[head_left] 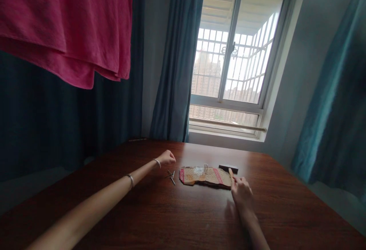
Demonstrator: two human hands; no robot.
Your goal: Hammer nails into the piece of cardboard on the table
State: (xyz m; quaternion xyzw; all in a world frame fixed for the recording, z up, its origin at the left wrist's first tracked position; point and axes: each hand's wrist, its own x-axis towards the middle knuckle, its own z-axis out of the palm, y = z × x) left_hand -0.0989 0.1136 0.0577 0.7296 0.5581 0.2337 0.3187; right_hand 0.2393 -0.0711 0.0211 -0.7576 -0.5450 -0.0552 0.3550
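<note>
My right hand is closed round the wooden handle of a hammer. The hammer's dark head lies at the far right corner of a flat, ragged piece of cardboard with pink bands and many small holes. A few nails stand upright in the cardboard near its far edge. Left of the cardboard, my left hand is held above the table with its fingers closed; whatever is between the fingertips is too small to make out. Below that hand, several loose nails lie crossed in a small pile.
The brown wooden table runs back toward a barred window. Blue curtains hang beside the window, and a pink towel hangs at the upper left. A thin strip lies at the table's far left edge.
</note>
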